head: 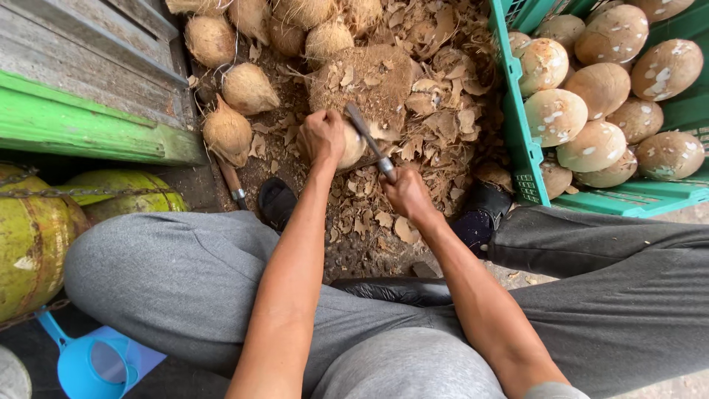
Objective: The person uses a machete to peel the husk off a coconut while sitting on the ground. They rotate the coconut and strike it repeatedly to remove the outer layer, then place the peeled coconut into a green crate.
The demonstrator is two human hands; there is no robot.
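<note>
Sitting low with knees spread, a person in grey trousers works over a ground covered in brown husk chips. The left hand is clamped over the top of a pale, partly stripped coconut, pinning it on a worn wooden block between the feet. The right hand is closed tight round the handle of a blade, whose grey metal slants up and left so that it lies against the coconut just beside the left hand. To the right stands a green plastic crate, and it is filled with peeled coconuts, smooth and tan with white patches, piled close against one another up to its rim. Above and left of the block lies a loose heap of hairy brown coconuts, still in their fibre, on the ground and not in any container. A second tool with a wooden handle lies near a black shoe. At the far left are green unhusked coconuts under a green-painted wooden ledge, and at the lower left a blue plastic scoop, whose contents cannot be made out.
</note>
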